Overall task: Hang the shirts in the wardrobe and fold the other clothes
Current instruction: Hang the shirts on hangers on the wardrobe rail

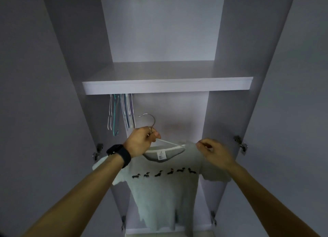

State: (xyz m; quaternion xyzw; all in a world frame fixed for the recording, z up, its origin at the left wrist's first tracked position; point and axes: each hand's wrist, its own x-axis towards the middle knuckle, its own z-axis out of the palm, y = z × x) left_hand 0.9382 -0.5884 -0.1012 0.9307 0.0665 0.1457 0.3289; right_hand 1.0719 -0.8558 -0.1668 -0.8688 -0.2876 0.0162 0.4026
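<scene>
Inside wardrobe (230, 59): left hand (142, 141) grips hanger (170, 143), right hand (215, 150) pinches shirt (165, 192).

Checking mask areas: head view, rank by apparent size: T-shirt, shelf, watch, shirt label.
1. T-shirt
2. shelf
3. watch
4. shirt label
The T-shirt hangs nearer the camera, so its lead over the shelf is apparent only.

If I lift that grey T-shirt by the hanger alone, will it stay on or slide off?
Likely floppy: the T-shirt hangs limp, sleeves drooping. Probably light, since the left hand holds the hanger just below its hook. It could slide: only one thin hanger arm visibly enters the collar, and the right hand pinches that shoulder.
</scene>
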